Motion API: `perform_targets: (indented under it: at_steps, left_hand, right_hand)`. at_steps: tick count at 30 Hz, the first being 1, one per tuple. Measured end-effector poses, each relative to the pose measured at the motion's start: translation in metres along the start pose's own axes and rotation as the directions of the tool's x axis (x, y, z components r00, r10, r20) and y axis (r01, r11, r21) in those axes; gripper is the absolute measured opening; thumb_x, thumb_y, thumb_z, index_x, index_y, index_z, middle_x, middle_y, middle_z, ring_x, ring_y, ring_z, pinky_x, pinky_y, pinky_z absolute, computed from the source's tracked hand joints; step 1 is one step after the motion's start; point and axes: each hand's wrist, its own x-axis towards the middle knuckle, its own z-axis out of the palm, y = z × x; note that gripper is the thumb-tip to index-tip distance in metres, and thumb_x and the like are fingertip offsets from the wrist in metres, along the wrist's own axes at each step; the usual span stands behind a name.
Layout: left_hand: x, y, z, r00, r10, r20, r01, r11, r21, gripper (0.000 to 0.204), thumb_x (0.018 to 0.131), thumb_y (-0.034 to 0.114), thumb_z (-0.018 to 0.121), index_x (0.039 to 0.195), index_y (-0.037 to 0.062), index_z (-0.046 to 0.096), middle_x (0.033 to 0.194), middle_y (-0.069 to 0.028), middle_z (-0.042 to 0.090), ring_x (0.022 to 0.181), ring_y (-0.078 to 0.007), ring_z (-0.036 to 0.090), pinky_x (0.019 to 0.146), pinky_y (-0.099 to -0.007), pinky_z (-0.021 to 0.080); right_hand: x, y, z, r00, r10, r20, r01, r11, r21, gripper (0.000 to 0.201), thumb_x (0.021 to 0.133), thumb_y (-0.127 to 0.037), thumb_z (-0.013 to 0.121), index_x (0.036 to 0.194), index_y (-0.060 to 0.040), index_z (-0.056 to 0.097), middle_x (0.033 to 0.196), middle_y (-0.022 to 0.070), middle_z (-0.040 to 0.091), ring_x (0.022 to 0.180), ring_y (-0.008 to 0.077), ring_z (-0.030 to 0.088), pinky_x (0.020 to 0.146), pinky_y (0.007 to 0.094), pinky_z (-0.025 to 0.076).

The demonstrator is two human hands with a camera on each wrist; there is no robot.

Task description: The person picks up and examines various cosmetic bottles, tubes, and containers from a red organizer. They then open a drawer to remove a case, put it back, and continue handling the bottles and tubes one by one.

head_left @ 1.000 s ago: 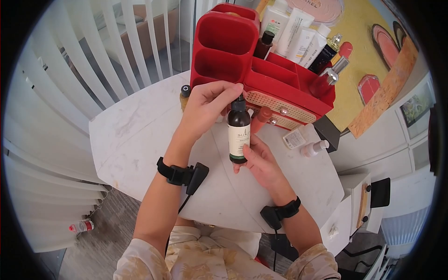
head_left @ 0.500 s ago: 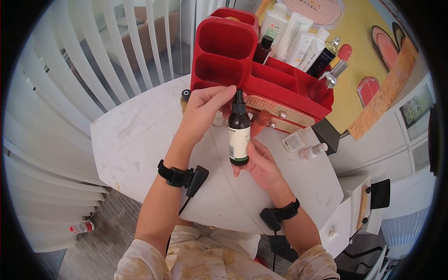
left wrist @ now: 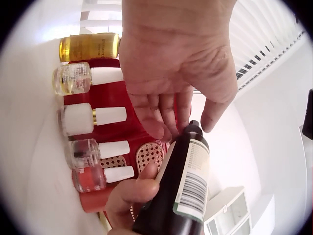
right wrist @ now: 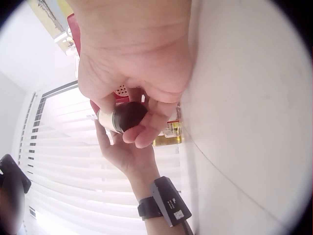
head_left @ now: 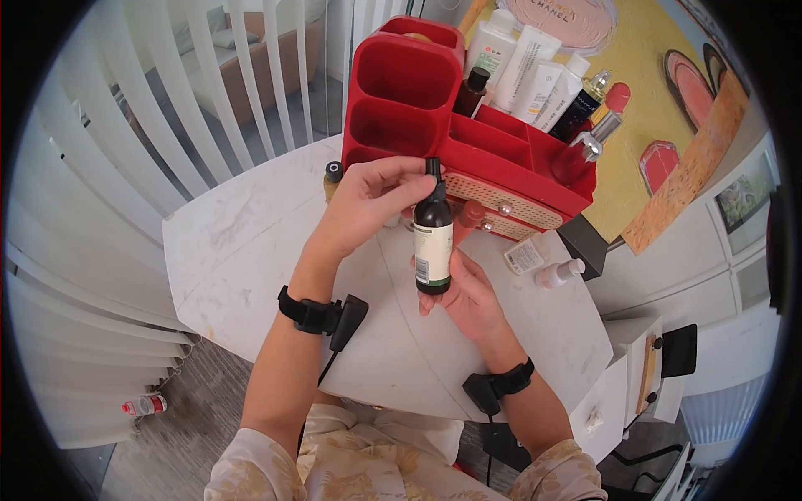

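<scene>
A dark spray bottle (head_left: 433, 259) with a cream label and a green band is held over the white table (head_left: 242, 250), slightly tilted. My left hand (head_left: 355, 209) pinches its black spray top between thumb and fingers. Lower down, my right hand (head_left: 472, 296) grips the body, thumb on the label side. The left wrist view shows the barcode (left wrist: 192, 192) facing that camera. From the right wrist, the dark base (right wrist: 131, 116) of the bottle sits among the right fingers.
A red organizer (head_left: 522, 175) with woven drawer fronts stands behind, holding several tubes and bottles. Before it are nail polish bottles (left wrist: 78, 119), a yellow bottle (left wrist: 88, 47) and a reddish tube (head_left: 469, 219). Two small bottles, one a clear labelled bottle (head_left: 526, 255), lie at the right.
The bottle has turned about its long axis: its front label has rotated away and the barcode side now shows. Its top has shifted slightly right, with the left thumb and fingers at the spray top.
</scene>
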Motion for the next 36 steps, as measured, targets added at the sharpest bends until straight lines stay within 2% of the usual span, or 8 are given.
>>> perform_targets:
  at_steps: [2, 5, 11, 20, 26, 31, 33, 36]
  left_hand:
    - [-0.001, 0.003, 0.0, 0.999, -0.015, 0.047, 0.014, 1.0, 0.024, 0.032, 0.096, 0.014, 0.071, 0.125, 0.0007, 0.069, 0.102, -0.0038, 0.075, 0.089, -0.0104, 0.067, 0.076, -0.0262, 0.053]
    - [-0.001, 0.002, 0.002, 0.999, 0.006, 0.034, -0.005, 1.0, -0.027, 0.035, 0.093, 0.011, 0.074, 0.125, -0.0021, 0.069, 0.101, -0.0056, 0.075, 0.087, -0.0094, 0.068, 0.077, -0.0249, 0.054]
    - [-0.002, 0.003, -0.002, 0.999, 0.019, 0.039, -0.02, 1.0, 0.003, 0.035, 0.092, 0.009, 0.074, 0.124, -0.0042, 0.068, 0.104, -0.0073, 0.075, 0.091, -0.0101, 0.068, 0.079, -0.0251, 0.055]
    - [0.0, -0.002, -0.007, 0.999, 0.03, 0.033, -0.029, 0.999, -0.013, 0.034, 0.091, 0.009, 0.075, 0.123, -0.0031, 0.069, 0.103, -0.0065, 0.075, 0.09, -0.0098, 0.069, 0.078, -0.0245, 0.055]
    - [0.0, 0.0, -0.007, 0.999, 0.032, 0.041, -0.031, 0.999, -0.009, 0.034, 0.091, 0.009, 0.075, 0.122, -0.0026, 0.069, 0.098, -0.0054, 0.075, 0.089, -0.0092, 0.069, 0.079, -0.0241, 0.055]
    - [0.0, -0.003, -0.007, 0.998, 0.036, 0.049, -0.035, 0.999, -0.013, 0.034, 0.091, 0.008, 0.076, 0.122, -0.0024, 0.069, 0.095, -0.0049, 0.075, 0.087, -0.0091, 0.069, 0.078, -0.0235, 0.054]
    - [0.001, -0.003, -0.007, 0.998, 0.032, 0.052, -0.032, 0.999, -0.006, 0.034, 0.09, 0.008, 0.076, 0.122, -0.0025, 0.069, 0.096, -0.0051, 0.075, 0.087, -0.0091, 0.069, 0.078, -0.0234, 0.054]
    - [0.001, -0.004, -0.007, 0.998, 0.028, 0.055, -0.028, 1.0, 0.006, 0.035, 0.09, 0.008, 0.076, 0.123, -0.003, 0.068, 0.097, -0.0058, 0.075, 0.088, -0.0094, 0.069, 0.078, -0.0236, 0.055]
  right_hand:
    - [0.0, 0.002, -0.002, 0.999, -0.023, -0.03, 0.023, 1.0, -0.017, 0.049, 0.11, -0.039, 0.042, 0.142, -0.0019, 0.046, 0.116, 0.0123, 0.065, 0.078, 0.0175, 0.065, 0.069, 0.0348, 0.056]
    - [-0.002, -0.004, 0.006, 0.996, -0.037, -0.083, 0.038, 0.999, 0.007, 0.041, 0.108, -0.038, 0.051, 0.131, -0.0043, 0.055, 0.097, 0.007, 0.065, 0.074, 0.0161, 0.065, 0.067, 0.0331, 0.055]
    - [-0.002, -0.002, 0.0, 0.998, -0.042, -0.048, 0.044, 0.998, 0.042, 0.043, 0.107, -0.038, 0.052, 0.131, -0.0036, 0.054, 0.095, 0.0069, 0.065, 0.069, 0.0162, 0.063, 0.063, 0.0331, 0.054]
    - [-0.001, -0.003, -0.001, 1.0, -0.02, -0.024, 0.023, 0.986, 0.163, 0.049, 0.111, -0.043, 0.036, 0.138, -0.0042, 0.049, 0.113, 0.0164, 0.067, 0.067, 0.0211, 0.065, 0.061, 0.0342, 0.055]
    - [0.0, -0.001, -0.005, 0.999, 0.002, 0.042, -0.012, 0.975, 0.22, 0.053, 0.111, -0.044, 0.028, 0.142, -0.0043, 0.044, 0.112, 0.0183, 0.067, 0.065, 0.0219, 0.065, 0.06, 0.0333, 0.055]
    - [0.0, -0.004, -0.005, 0.996, 0.011, 0.091, -0.033, 0.97, 0.24, 0.056, 0.112, -0.043, 0.023, 0.142, -0.0012, 0.044, 0.106, 0.0183, 0.066, 0.056, 0.0173, 0.057, 0.053, 0.0291, 0.048]
    - [-0.001, -0.004, -0.005, 0.995, 0.023, 0.095, -0.047, 0.966, 0.256, 0.057, 0.112, -0.043, 0.022, 0.142, -0.0003, 0.044, 0.104, 0.0176, 0.066, 0.054, 0.0163, 0.055, 0.051, 0.0284, 0.046]
    - [-0.001, -0.008, 0.002, 0.998, 0.06, 0.022, -0.063, 0.978, 0.201, 0.06, 0.111, -0.048, 0.021, 0.141, -0.0011, 0.045, 0.096, 0.0131, 0.065, 0.05, 0.0136, 0.051, 0.049, 0.027, 0.044]
